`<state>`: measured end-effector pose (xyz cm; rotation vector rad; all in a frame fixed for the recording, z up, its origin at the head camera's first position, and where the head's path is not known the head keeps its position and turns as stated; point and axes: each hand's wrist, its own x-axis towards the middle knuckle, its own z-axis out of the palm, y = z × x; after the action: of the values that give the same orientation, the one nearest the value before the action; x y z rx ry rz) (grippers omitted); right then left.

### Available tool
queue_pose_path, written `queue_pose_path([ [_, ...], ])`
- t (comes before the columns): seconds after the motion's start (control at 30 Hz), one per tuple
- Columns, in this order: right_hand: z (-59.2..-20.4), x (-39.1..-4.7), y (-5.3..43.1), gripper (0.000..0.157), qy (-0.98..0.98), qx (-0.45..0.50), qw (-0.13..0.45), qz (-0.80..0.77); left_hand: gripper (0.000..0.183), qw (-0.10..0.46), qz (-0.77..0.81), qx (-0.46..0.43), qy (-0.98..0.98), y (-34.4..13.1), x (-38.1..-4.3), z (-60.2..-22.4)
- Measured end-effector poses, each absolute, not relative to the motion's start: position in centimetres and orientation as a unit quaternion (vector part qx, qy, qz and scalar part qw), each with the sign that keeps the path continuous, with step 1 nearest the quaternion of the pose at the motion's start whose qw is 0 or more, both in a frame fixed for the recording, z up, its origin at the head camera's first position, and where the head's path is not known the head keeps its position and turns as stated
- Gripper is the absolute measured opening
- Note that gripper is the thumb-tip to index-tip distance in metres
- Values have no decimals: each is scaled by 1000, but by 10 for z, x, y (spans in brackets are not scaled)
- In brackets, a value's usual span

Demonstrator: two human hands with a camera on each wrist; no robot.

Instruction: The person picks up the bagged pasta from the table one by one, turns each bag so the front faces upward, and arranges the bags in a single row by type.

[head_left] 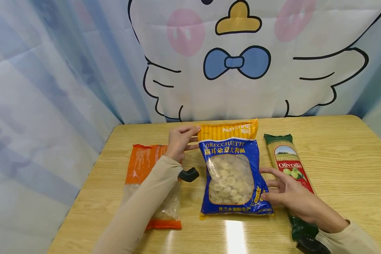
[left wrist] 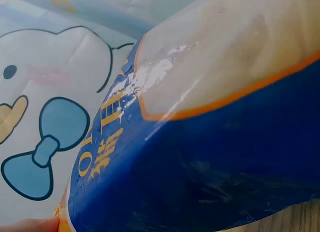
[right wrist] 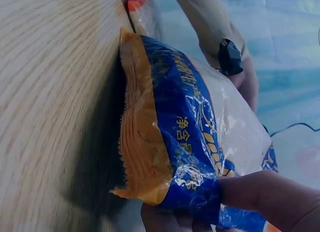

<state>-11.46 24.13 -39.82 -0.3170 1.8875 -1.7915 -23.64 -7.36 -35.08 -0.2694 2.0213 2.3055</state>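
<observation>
A blue and yellow bag of orecchiette pasta (head_left: 231,176) faces me in the head view, its clear window full of pale pasta pieces. My left hand (head_left: 179,141) pinches its upper left corner between thumb and fingers. At the lower right edge, my right hand (head_left: 289,195) grips the bag, thumb in front and fingers behind. In the right wrist view the yellow bottom seam (right wrist: 142,127) hangs just over the table, with a dark shadow beneath. The bag's blue side fills much of the left wrist view, where only a bit of a finger shows.
On the left, partly under my left forearm, lies an orange and clear bag (head_left: 143,162). A green and red Olivoilà pasta packet (head_left: 290,162) lies on the right, partly behind my right hand. Behind the wooden table (head_left: 343,155) hangs a cartoon-printed curtain (head_left: 235,95).
</observation>
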Motion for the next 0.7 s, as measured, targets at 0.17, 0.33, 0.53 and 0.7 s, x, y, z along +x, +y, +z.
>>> queue_pose_path([
  [0.17,-397,-113,248,48,736,-118,238,-623,24,48,750,-87,654,-68,-238,-356],
  [0.33,-394,-114,252,49,764,-118,236,-589,25,65,745,-86,658,-64,-239,-362],
  [0.53,-392,-114,258,61,775,-120,253,-567,28,87,738,-86,663,-59,-242,-371],
  [0.7,-393,-115,262,61,795,-148,241,-536,33,113,723,-74,678,-57,-243,-374],
])
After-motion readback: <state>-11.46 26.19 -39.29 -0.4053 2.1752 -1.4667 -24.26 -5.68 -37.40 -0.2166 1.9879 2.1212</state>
